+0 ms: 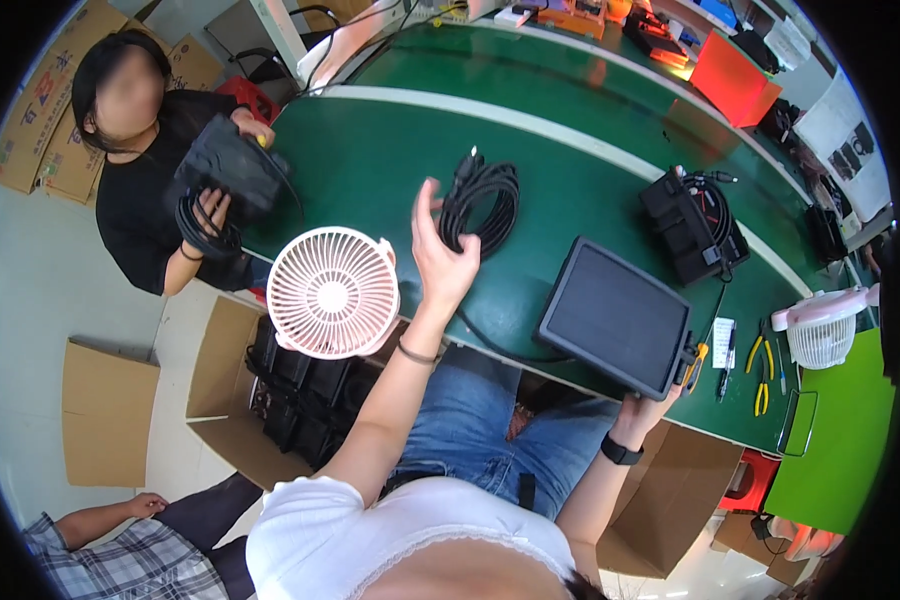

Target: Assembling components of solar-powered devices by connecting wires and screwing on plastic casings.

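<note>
Left hand [440, 255] raised open beside coiled black cable [482, 205].

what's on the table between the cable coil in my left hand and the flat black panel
In the head view, only bare green table separates the cable coil at the left hand from the flat black panel, which the right hand holds.

The left hand [440, 255] is reaching up with its fingers spread open, forearm extended. The right hand [648, 404] is curling closed in a grip, low down.
</note>
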Available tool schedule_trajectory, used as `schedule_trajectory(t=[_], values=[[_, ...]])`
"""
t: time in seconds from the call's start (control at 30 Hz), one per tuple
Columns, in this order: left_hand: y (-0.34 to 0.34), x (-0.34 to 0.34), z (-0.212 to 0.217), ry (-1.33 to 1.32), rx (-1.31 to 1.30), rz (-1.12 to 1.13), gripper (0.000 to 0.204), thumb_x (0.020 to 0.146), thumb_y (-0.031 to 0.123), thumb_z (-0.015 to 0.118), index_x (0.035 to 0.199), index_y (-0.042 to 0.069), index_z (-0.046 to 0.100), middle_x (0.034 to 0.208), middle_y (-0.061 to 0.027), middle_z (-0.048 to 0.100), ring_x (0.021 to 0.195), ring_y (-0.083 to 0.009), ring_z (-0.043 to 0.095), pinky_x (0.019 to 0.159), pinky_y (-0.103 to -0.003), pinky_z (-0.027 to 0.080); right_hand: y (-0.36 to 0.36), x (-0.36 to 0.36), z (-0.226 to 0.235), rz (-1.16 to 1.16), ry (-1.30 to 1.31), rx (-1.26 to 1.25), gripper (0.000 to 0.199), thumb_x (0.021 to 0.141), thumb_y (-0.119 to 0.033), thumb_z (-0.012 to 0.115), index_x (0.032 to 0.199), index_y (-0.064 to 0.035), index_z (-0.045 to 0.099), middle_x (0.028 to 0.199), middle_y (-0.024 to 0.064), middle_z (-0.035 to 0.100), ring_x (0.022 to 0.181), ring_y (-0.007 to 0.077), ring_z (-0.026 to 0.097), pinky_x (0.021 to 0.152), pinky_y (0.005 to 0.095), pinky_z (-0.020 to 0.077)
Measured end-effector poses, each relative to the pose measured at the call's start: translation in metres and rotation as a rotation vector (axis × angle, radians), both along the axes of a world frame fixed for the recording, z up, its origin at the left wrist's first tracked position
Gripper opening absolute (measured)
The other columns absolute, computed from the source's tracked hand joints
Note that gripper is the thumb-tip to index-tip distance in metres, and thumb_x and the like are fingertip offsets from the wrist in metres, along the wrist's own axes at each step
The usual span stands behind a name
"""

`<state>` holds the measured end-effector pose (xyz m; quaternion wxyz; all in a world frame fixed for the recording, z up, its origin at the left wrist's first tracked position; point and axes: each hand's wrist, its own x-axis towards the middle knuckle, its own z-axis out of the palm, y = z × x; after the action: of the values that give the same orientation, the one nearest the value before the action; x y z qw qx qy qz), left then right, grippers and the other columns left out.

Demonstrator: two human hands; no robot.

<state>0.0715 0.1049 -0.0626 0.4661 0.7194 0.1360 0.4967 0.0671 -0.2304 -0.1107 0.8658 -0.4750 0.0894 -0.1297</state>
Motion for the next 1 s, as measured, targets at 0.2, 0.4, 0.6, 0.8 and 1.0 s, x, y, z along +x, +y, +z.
schedule_trajectory(t=[0.2, 0.4, 0.6, 0.8, 1.0], values=[[0.000, -0.007, 0.013, 0.165, -0.129, -0.128, 0.040, 0.091, 0.014, 0.067, 0.129, 0.002, 0.061, 0.116, -0.0185, 0.066, 0.106, -0.0308, 0.064, 0.096, -0.037, 0.049, -0.003, -0.003, -0.004, 0.045, -0.071, 0.016, 0.038, 0.093, 0.001, 0.061, 0.130, -0.0033, 0.056, 0.116, 0.0089, 0.067, 0.098, 0.0189, 0.067, 0.084, 0.0321, 0.0588], [-0.024, -0.030, 0.061, -0.116, 0.060, -0.125, 0.035, 0.086, 0.009, 0.073, 0.121, 0.003, 0.066, 0.109, -0.0135, 0.067, 0.102, -0.0296, 0.062, 0.090, -0.037, 0.049, 0.013, -0.008, 0.008, -0.030, 0.016, 0.044, 0.040, 0.094, 0.001, 0.057, 0.134, -0.0052, 0.054, 0.118, 0.0102, 0.066, 0.099, 0.0196, 0.068, 0.082, 0.0317, 0.0598], [-0.058, -0.030, 0.107, -0.052, 0.790, -0.299, 0.040, 0.073, 0.025, 0.080, 0.112, 0.020, 0.072, 0.105, -0.0021, 0.067, 0.100, -0.0246, 0.064, 0.095, -0.045, 0.046, 0.088, -0.003, 0.015, -0.003, -0.060, 0.055, 0.025, 0.105, -0.011, 0.051, 0.128, -0.0038, 0.056, 0.119, 0.0041, 0.064, 0.106, 0.0125, 0.062, 0.092, 0.0294, 0.0525], [-0.053, -0.030, 0.085, 0.045, 0.717, -0.545, 0.042, 0.065, 0.046, 0.078, 0.097, 0.019, 0.076, 0.100, 0.0004, 0.068, 0.090, -0.0236, 0.065, 0.096, -0.046, 0.047, 0.081, -0.008, 0.040, 0.139, -0.068, -0.075, 0.033, 0.104, -0.011, 0.051, 0.136, -0.0013, 0.053, 0.130, 0.0056, 0.059, 0.118, 0.0121, 0.056, 0.100, 0.0268, 0.0451], [-0.064, -0.037, 0.089, 0.101, 0.702, -0.549, 0.031, 0.071, 0.036, 0.080, 0.095, 0.018, 0.072, 0.102, 0.0012, 0.063, 0.103, -0.0220, 0.061, 0.102, -0.046, 0.042, 0.065, -0.025, 0.076, 0.115, -0.478, -0.643, 0.042, 0.098, -0.013, 0.050, 0.138, 0.0005, 0.049, 0.149, 0.0158, 0.046, 0.141, 0.0283, 0.040, 0.118, 0.0437, 0.0274]])
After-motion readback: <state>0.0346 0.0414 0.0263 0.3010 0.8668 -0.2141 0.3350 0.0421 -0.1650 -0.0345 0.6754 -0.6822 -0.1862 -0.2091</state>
